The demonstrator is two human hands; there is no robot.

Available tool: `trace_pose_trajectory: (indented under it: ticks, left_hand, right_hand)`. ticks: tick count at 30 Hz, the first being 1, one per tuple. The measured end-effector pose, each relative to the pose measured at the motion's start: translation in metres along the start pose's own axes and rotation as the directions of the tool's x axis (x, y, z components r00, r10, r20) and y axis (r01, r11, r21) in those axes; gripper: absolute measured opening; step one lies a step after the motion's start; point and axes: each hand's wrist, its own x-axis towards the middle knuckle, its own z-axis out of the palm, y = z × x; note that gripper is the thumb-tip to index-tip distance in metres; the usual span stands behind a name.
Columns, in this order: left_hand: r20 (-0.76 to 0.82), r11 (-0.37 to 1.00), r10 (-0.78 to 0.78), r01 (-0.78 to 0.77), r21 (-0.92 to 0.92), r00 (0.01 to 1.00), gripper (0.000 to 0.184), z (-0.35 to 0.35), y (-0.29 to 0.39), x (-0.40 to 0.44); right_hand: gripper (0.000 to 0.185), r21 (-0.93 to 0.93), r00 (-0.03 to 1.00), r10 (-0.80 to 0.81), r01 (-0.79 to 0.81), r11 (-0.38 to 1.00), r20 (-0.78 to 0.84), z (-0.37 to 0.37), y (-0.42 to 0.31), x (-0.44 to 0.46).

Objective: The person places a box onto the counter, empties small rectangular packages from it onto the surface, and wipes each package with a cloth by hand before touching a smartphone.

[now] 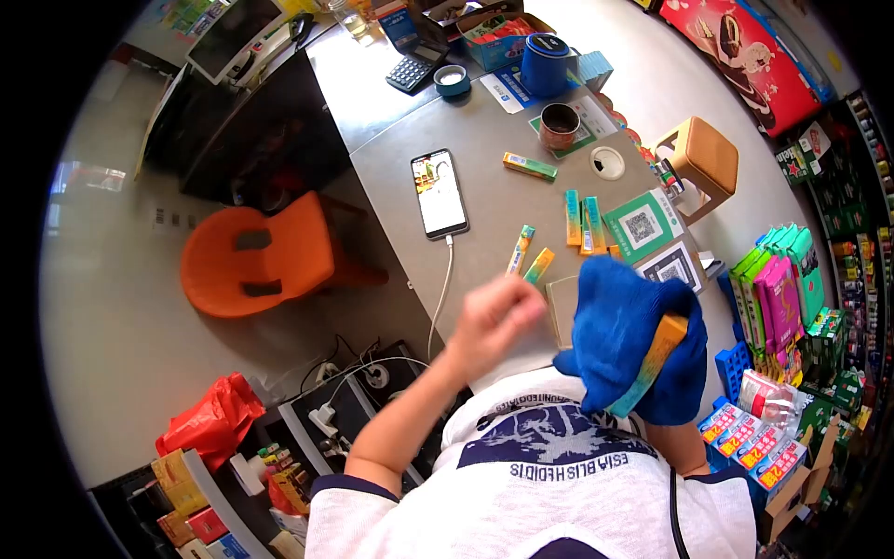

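My left hand (503,312) is raised over the near edge of the table, its fingers curled in and slightly blurred; nothing shows in it. A blue cloth (610,312) covers my right hand, whose fingers are hidden. Held with the cloth is a slim orange-and-teal box (652,363), tilted, close to my chest. Similar slim boxes lie on the table: one box (521,249) and another box (539,265) just beyond my left hand, a group of upright-lying boxes (593,225) further ahead, and a single box (530,167) lying crosswise.
On the grey table (391,177) are a charging phone (440,194), a cup (559,126), a round white lid (607,163), QR-code cards (643,226), a calculator (415,70) and a blue canister (547,65). An orange chair (256,261) stands left; stacked goods (778,289) are right.
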Motion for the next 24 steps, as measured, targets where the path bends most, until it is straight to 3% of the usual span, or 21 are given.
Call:
trace_pose_trajectory:
  ticks: [3,5,6,8,10,12,15,17,19,20,22,24]
  left_hand:
    - [0.147,0.967,-0.038,0.074,-0.243,0.988,0.016,0.034,0.046,-0.030]
    - [0.172,0.955,0.045,0.009,-0.296,0.984,0.025,0.050,0.053,-0.037]
    - [0.203,0.970,0.104,-0.054,-0.237,0.974,0.034,0.054,0.053,-0.038]
    - [0.171,0.967,0.051,-0.006,-0.255,0.984,0.036,0.062,0.058,-0.042]
    - [0.123,0.975,0.015,0.013,-0.221,0.992,0.036,0.068,0.060,-0.046]
    - [0.111,0.967,0.005,0.024,-0.255,0.994,0.035,0.073,0.063,-0.048]
    - [0.049,0.911,-0.002,0.022,-0.412,0.999,0.033,0.087,0.063,-0.051]
    - [-0.006,0.865,-0.011,0.007,-0.501,1.000,0.033,0.092,0.063,-0.052]
    - [-0.057,0.839,-0.027,-0.008,-0.544,0.998,0.036,0.091,0.063,-0.054]
    - [-0.107,0.846,-0.026,-0.035,-0.532,0.994,0.038,0.091,0.067,-0.053]
    - [-0.150,0.896,-0.003,-0.064,-0.438,0.989,0.039,0.092,0.065,-0.055]
    - [-0.152,0.933,0.005,-0.059,-0.356,0.988,0.044,0.090,0.062,-0.058]
  right_hand:
    - [0.056,0.055,0.989,-0.148,0.146,0.988,0.025,0.000,0.007,0.002]
    - [0.057,0.135,0.986,-0.162,0.156,0.979,0.038,0.007,0.006,0.003]
    - [0.056,0.252,0.977,-0.159,0.121,0.960,0.139,0.006,0.007,0.007]
    - [0.058,0.370,0.959,-0.124,0.021,0.929,0.256,0.005,0.006,0.011]
    - [0.065,0.151,0.986,-0.144,0.131,0.980,0.079,0.016,-0.001,0.002]
    - [0.066,0.110,0.956,-0.185,0.164,0.980,0.226,0.001,-0.002,0.004]
    - [0.076,0.112,0.942,-0.224,0.201,0.973,0.250,-0.009,0.004,0.002]
    - [0.069,0.148,0.944,-0.276,0.251,0.957,0.182,-0.004,0.005,-0.002]
    - [0.042,0.194,0.932,-0.351,0.330,0.924,0.087,0.012,0.003,-0.010]
    - [0.046,-0.046,0.940,-0.322,0.329,0.943,0.113,0.014,0.000,-0.015]
    - [0.059,-0.282,0.938,-0.337,0.345,0.895,0.079,-0.017,0.034,-0.014]
    - [0.063,-0.354,0.941,-0.296,0.336,0.873,0.164,-0.016,0.027,-0.019]
